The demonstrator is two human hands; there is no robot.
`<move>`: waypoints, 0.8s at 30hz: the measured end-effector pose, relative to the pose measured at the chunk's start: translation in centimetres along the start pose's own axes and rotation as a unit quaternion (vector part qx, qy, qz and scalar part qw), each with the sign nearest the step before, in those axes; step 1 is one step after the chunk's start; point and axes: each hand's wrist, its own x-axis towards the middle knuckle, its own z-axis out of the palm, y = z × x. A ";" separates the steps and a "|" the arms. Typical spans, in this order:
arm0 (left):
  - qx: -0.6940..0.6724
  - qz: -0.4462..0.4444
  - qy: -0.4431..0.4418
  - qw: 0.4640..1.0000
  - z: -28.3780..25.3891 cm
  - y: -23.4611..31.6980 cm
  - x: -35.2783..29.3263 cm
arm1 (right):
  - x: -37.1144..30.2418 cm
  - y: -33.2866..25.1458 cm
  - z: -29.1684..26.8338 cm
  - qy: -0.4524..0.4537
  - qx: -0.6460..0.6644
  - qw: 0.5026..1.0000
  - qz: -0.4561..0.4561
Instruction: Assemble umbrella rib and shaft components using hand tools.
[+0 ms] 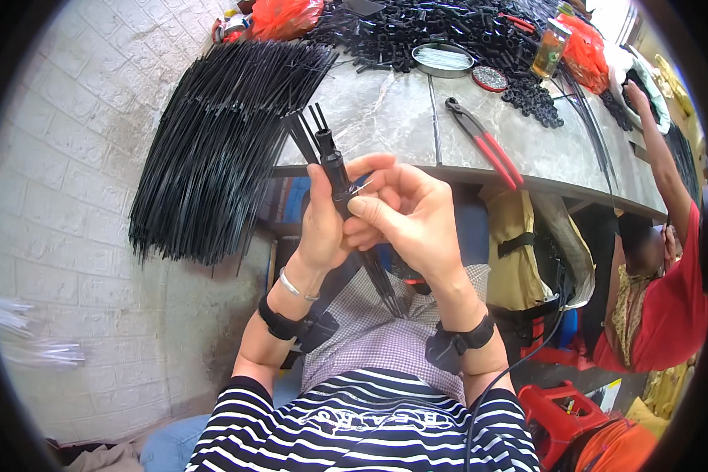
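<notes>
In front of my body, my left hand (320,224) is wrapped round a stepped black plastic tube (335,168) with thin black rods running out of it. Rod ends stick up above the fingers, and the lower rods (384,293) slant down towards my lap. My right hand (421,216) is closed in a pinch against the tube's side. A thin, pale wire-like piece (363,188) shows at its fingertips. Its far end is hidden by the fingers. To the left, a thick stack of black rods (212,149) hangs over the table edge.
Red-handled pliers (488,145) lie on the grey table (370,118). Further back are a heap of black plastic parts (448,27), a round metal tin (442,60), a red-rimmed dish (489,78) and a glass jar (550,49). A person in red (661,315) reaches in at right, near a red stool (554,413).
</notes>
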 end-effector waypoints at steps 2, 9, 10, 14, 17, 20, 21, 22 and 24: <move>0.029 0.010 0.020 0.999 0.5 0.0 0.1 | -0.1 0.1 -0.1 0.006 -0.022 1.000 0.016; 0.027 -0.004 0.062 0.998 1.3 0.1 -0.1 | -1.1 1.9 0.6 0.061 -0.076 0.988 -0.124; 0.029 0.003 0.057 0.998 1.3 0.1 -0.1 | -1.2 2.0 0.7 0.066 -0.091 0.983 -0.145; 0.047 0.008 0.050 0.998 0.8 0.1 -0.2 | -1.4 1.7 1.0 0.069 -0.136 0.968 -0.198; 0.051 0.005 0.044 0.998 0.5 0.0 -0.1 | -1.3 2.1 1.1 0.075 -0.157 0.960 -0.220; 0.047 0.007 0.040 0.998 0.3 -0.2 0.0 | -1.3 2.1 1.1 0.084 -0.159 0.957 -0.227; 0.044 0.007 0.037 0.998 0.2 -0.3 0.0 | -1.3 2.1 1.1 0.090 -0.169 0.953 -0.237; 0.045 0.006 0.038 0.998 0.1 -0.3 0.0 | -1.2 2.2 1.0 0.091 -0.167 0.953 -0.236; 0.049 0.010 0.037 0.998 0.0 -0.4 0.1 | -1.2 2.3 0.8 0.093 -0.205 0.940 -0.257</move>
